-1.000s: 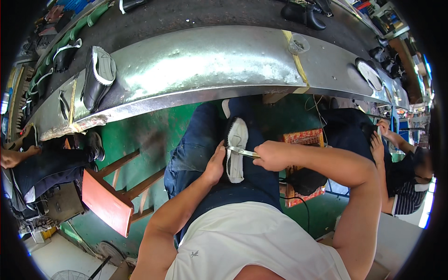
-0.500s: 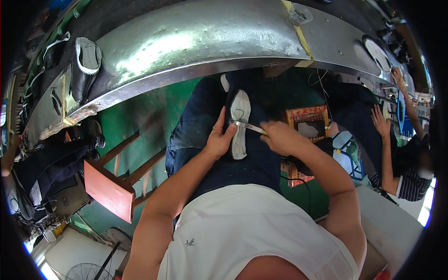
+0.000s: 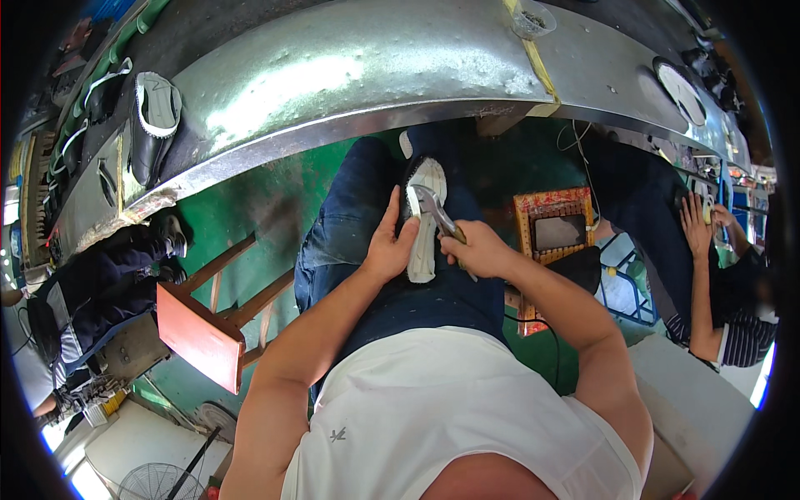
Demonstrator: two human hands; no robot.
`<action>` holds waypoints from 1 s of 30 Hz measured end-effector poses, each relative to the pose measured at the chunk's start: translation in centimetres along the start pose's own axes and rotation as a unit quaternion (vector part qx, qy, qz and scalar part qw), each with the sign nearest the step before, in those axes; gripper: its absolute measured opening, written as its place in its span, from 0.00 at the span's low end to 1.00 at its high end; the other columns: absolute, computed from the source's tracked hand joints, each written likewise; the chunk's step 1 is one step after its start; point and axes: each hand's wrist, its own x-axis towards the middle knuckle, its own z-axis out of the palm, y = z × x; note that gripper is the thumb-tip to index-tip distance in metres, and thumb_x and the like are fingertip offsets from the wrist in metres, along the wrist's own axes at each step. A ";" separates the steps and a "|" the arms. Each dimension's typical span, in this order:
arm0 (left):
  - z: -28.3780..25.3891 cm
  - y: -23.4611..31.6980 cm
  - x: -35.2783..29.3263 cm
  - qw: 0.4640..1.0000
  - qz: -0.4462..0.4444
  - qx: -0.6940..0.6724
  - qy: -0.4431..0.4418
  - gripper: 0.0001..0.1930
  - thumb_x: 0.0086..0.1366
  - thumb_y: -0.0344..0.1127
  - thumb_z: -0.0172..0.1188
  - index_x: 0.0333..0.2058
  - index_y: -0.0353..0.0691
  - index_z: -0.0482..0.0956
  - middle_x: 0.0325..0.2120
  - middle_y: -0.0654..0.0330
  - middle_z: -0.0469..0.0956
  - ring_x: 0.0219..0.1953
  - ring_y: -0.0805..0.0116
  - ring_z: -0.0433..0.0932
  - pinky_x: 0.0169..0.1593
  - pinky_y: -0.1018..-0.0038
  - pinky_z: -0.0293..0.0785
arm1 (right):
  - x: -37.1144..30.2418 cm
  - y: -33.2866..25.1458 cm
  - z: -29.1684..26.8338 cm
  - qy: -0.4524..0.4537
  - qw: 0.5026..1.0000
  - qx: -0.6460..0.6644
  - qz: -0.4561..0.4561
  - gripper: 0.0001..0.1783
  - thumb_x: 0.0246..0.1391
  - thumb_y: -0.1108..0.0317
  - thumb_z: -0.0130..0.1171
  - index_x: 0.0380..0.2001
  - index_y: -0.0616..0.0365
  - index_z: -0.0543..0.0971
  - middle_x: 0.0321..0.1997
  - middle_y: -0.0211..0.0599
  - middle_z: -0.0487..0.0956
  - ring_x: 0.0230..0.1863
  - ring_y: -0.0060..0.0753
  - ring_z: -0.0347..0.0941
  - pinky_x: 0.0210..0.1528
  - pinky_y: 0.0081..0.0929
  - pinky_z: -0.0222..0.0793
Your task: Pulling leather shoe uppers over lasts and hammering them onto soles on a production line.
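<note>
Pliers [image 3: 443, 218] held over a shoe [image 3: 422, 257] on the lap

A seated person in a white top [image 3: 433, 379] and dark blue trousers [image 3: 342, 221], seen from above; the shoe, its pale underside turned up and its edge dark at the far end, lies lengthwise over the thighs, between the two hands; the right hand [image 3: 477, 249] is closed around the handles of the pliers, whose curved metal head lies over the shoe; whether the jaws grip the edge cannot be told; the left hand [image 3: 392, 244] is at the shoe's left side, fingers stretched forward and thumb apart from them, its tip by the edge; whether its hidden part grips the shoe cannot be told.

Beyond the knees runs a metal tabletop [image 3: 333, 92]; it carries a black shoe with a white lining [image 3: 150, 137] at left, a clear cup [image 3: 533, 20] beside a strip of yellow tape [image 3: 540, 67], and a pale sole with a dark rim [image 3: 682, 93] at right; on the green floor [image 3: 250, 200] stand a red stool [image 3: 200, 335] at left and a woven seat [image 3: 527, 237] at right; a co-worker's hand [image 3: 697, 223] rests on dark trousers at far right.
</note>
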 end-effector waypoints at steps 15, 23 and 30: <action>0.3 3.7 0.1 0.915 0.112 0.385 -0.034 0.32 0.71 0.39 0.50 0.72 0.58 0.56 0.61 0.29 0.65 0.57 0.30 0.73 0.59 0.53 0.73 | -0.3 4.5 -0.9 -0.121 0.945 0.302 0.015 0.21 0.67 0.55 0.57 0.48 0.66 0.76 0.39 0.39 0.80 0.37 0.30 0.81 0.22 0.21 0.76; 1.0 3.5 0.3 0.902 0.115 0.414 -0.035 0.26 0.72 0.40 0.48 0.68 0.57 0.63 0.57 0.23 0.67 0.54 0.29 0.75 0.58 0.51 0.74 | 0.7 -2.2 -3.7 0.081 0.991 -0.085 -0.067 0.28 0.72 0.48 0.44 0.38 0.67 0.75 0.28 0.41 0.81 0.25 0.31 0.78 0.26 0.30 0.73; 0.0 2.9 -0.1 0.898 0.147 0.411 -0.058 0.25 0.72 0.39 0.49 0.68 0.59 0.65 0.58 0.22 0.66 0.54 0.27 0.74 0.57 0.50 0.74 | 1.7 -2.0 -3.4 0.087 0.971 -0.207 -0.083 0.31 0.72 0.48 0.41 0.28 0.66 0.75 0.24 0.42 0.79 0.22 0.36 0.78 0.30 0.36 0.73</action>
